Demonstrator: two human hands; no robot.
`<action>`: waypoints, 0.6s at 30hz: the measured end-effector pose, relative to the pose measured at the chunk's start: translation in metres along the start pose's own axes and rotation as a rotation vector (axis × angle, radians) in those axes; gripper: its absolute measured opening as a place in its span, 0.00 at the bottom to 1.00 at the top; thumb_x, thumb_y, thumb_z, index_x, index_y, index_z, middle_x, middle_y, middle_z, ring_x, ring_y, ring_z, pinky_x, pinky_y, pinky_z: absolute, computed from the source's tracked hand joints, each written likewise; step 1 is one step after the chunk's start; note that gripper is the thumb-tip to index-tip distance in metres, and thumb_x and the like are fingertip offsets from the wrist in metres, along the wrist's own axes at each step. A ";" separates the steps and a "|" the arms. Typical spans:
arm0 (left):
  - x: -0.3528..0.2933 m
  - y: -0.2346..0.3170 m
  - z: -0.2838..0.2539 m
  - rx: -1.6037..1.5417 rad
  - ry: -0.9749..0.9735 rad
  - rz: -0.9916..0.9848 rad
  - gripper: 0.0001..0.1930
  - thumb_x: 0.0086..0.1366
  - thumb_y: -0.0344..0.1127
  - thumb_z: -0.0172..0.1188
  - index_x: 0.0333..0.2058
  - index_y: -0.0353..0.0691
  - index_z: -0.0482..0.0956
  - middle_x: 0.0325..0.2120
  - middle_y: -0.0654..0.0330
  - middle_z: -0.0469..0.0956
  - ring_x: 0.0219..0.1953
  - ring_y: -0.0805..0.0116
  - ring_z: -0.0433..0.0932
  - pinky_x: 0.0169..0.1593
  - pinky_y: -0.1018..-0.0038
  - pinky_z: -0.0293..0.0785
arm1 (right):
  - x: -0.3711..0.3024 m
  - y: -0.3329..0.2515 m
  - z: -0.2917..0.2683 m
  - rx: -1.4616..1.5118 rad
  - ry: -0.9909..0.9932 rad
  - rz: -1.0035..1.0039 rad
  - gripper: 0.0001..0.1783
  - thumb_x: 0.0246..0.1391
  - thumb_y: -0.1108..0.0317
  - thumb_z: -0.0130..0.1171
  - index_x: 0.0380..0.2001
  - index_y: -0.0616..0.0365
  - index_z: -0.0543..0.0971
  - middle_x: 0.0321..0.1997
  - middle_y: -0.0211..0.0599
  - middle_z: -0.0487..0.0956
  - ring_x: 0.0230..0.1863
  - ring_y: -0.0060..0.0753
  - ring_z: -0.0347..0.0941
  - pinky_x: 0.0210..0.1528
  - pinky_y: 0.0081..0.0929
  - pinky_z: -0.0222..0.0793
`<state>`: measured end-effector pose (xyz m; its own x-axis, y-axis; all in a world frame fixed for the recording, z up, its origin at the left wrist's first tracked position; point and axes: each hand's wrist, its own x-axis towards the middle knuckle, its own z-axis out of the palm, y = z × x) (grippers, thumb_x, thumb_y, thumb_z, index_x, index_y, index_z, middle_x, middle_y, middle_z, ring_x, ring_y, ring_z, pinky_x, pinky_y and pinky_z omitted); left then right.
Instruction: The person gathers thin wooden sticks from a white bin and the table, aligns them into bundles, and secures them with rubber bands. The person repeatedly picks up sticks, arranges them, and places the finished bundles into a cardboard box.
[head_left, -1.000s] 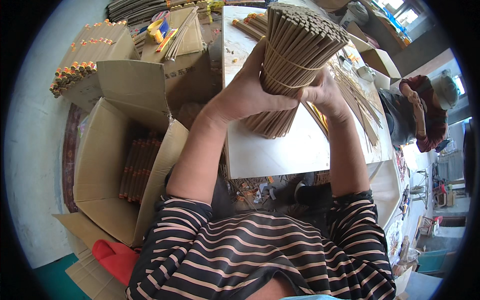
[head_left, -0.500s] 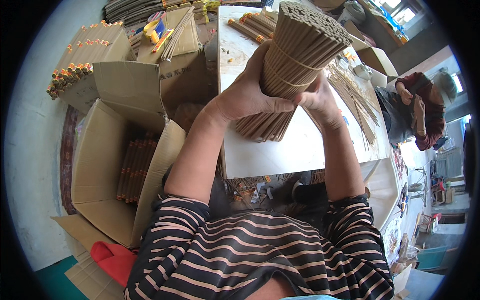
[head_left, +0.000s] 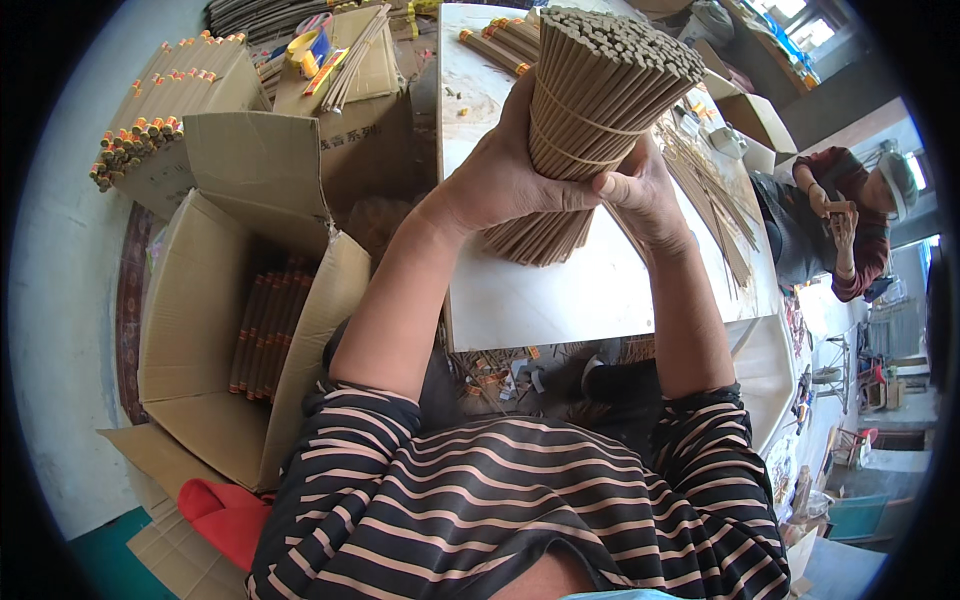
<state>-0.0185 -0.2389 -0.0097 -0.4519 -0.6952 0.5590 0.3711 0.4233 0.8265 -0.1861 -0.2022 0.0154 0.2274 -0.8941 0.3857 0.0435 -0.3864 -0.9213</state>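
A thick bundle of brown incense sticks [head_left: 590, 110], bound with rubber bands [head_left: 575, 150] round its middle, stands tilted over the white table [head_left: 590, 310]. Its upper end fans out toward the far side, and its lower end comes down near the tabletop. My left hand [head_left: 505, 175] wraps round the bundle's left side, just below the bands. From the right, my right hand [head_left: 645, 195] grips it, the thumb lying across the front near the left thumb. Most fingers of both hands are hidden behind the sticks.
Loose sticks [head_left: 705, 190] and wrapped bundles [head_left: 500, 45] lie on the table. Left of it, an open carton [head_left: 205, 420] holds dark wrapped bundles [head_left: 270, 330]. More bundles [head_left: 165, 100] are stacked beyond, near a tape roll [head_left: 303, 55] on a box. A co-worker [head_left: 850, 220] works at the right.
The bundle has tipped slightly, its top coming nearer and its lower end shifting right and away. Both hands stay round it. The co-worker's hands have moved.
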 end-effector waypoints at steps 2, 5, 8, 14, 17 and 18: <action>0.000 -0.002 0.001 0.025 0.044 0.027 0.53 0.41 0.46 0.75 0.60 0.39 0.50 0.53 0.55 0.66 0.57 0.62 0.65 0.58 0.68 0.64 | -0.001 0.006 0.003 0.083 0.062 0.058 0.49 0.34 0.51 0.73 0.57 0.63 0.61 0.53 0.44 0.71 0.58 0.36 0.64 0.60 0.36 0.59; -0.001 0.008 0.012 0.085 0.112 0.117 0.48 0.44 0.45 0.74 0.57 0.36 0.52 0.51 0.57 0.67 0.52 0.67 0.68 0.56 0.71 0.66 | -0.002 -0.006 0.000 0.103 0.051 0.076 0.47 0.35 0.50 0.73 0.55 0.62 0.63 0.51 0.41 0.72 0.53 0.34 0.68 0.57 0.33 0.64; 0.005 0.013 0.017 0.315 0.138 0.343 0.49 0.44 0.46 0.74 0.57 0.35 0.51 0.52 0.55 0.65 0.53 0.65 0.68 0.56 0.70 0.66 | 0.002 -0.022 -0.001 0.117 0.032 0.022 0.48 0.33 0.49 0.74 0.55 0.62 0.63 0.50 0.42 0.73 0.52 0.35 0.70 0.57 0.33 0.65; -0.001 0.003 0.003 0.005 -0.047 0.063 0.58 0.40 0.45 0.76 0.62 0.38 0.43 0.56 0.47 0.61 0.60 0.55 0.60 0.61 0.66 0.60 | -0.007 -0.004 0.006 0.077 0.031 0.038 0.52 0.31 0.52 0.75 0.57 0.61 0.59 0.56 0.43 0.67 0.60 0.38 0.62 0.61 0.36 0.59; -0.002 0.001 0.004 0.165 -0.016 0.095 0.57 0.41 0.43 0.76 0.63 0.38 0.43 0.55 0.50 0.62 0.59 0.58 0.62 0.59 0.67 0.62 | -0.009 0.001 0.007 0.097 0.119 0.059 0.48 0.34 0.58 0.75 0.56 0.63 0.59 0.55 0.43 0.68 0.59 0.38 0.63 0.61 0.37 0.59; -0.004 0.010 0.009 0.219 0.007 0.120 0.57 0.42 0.42 0.75 0.63 0.38 0.43 0.55 0.52 0.63 0.58 0.61 0.63 0.59 0.67 0.62 | -0.008 -0.004 0.002 0.105 0.082 0.055 0.48 0.34 0.58 0.75 0.56 0.62 0.59 0.54 0.43 0.69 0.58 0.38 0.64 0.61 0.36 0.60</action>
<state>-0.0208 -0.2267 -0.0033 -0.4091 -0.6358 0.6545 0.2366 0.6188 0.7491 -0.1858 -0.1931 0.0160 0.1518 -0.9307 0.3329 0.1354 -0.3140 -0.9397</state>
